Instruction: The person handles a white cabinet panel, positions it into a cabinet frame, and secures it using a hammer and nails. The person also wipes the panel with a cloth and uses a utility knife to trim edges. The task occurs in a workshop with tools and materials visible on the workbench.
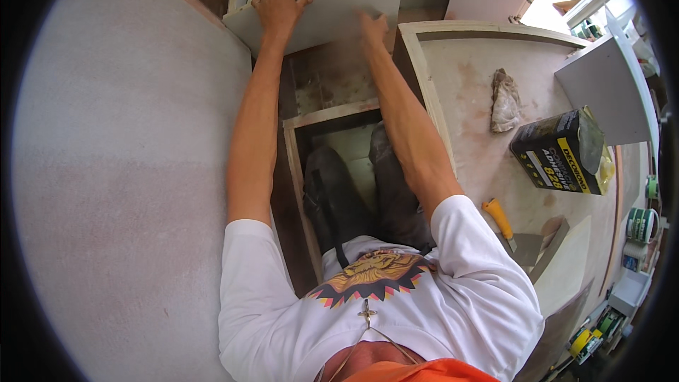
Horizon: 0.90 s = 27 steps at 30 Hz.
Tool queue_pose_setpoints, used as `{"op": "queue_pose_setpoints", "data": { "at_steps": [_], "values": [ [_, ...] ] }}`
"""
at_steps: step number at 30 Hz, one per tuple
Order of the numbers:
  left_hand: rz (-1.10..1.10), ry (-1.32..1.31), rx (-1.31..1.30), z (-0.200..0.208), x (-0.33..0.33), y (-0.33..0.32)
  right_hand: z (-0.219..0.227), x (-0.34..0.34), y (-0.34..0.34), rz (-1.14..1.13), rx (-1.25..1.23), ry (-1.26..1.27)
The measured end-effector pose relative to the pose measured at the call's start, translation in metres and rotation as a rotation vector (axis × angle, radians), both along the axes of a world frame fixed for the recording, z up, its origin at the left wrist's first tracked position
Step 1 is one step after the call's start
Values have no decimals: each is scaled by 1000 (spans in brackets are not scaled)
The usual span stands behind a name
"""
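Observation:
A flat white panel (339, 18) stands across the front of a pale wooden frame or box at the far side. My left hand (277, 8) hooks its fingers over the panel's upper edge, toward the left end, with the thumb out along the face. Against or just before the panel's lower right part is my right hand (375, 30). Motion smears its fingers, so I cannot make out whether it touches the panel. Beneath my forearms, an open wooden frame (332, 114) surrounds my knees.
A large pale board (127, 170) fills the left side. On the worktop (470, 148) at right lie a crumpled rag (505, 101), a black rectangular adhesive tin (548, 145) and a yellow-handled scraper (499, 219). Tape rolls (640, 225) sit at the far right, and a white panel (608, 85) leans there.

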<state>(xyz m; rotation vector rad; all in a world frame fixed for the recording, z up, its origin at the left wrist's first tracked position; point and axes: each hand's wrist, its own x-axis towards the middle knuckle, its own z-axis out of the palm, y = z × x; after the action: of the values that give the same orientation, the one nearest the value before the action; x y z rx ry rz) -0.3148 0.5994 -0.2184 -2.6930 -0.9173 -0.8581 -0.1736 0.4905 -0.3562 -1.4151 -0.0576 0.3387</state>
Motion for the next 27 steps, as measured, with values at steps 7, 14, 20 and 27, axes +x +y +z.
{"op": "queue_pose_setpoints", "data": {
  "at_steps": [7, 14, 20, 27],
  "values": [
    [-2, -32, 48, -8, -6, 7, 21, -36, 10, -73, -113, -5],
    [-2, -56, 78, -14, -6, 9, 37, -43, 4, -49, -75, -89],
    [3, -62, 65, -13, -3, 8, 27, -39, 11, -64, -82, -171],
    [-16, -54, 21, -6, -8, 1, 51, -50, 4, -70, -31, -216]
  ]
}}
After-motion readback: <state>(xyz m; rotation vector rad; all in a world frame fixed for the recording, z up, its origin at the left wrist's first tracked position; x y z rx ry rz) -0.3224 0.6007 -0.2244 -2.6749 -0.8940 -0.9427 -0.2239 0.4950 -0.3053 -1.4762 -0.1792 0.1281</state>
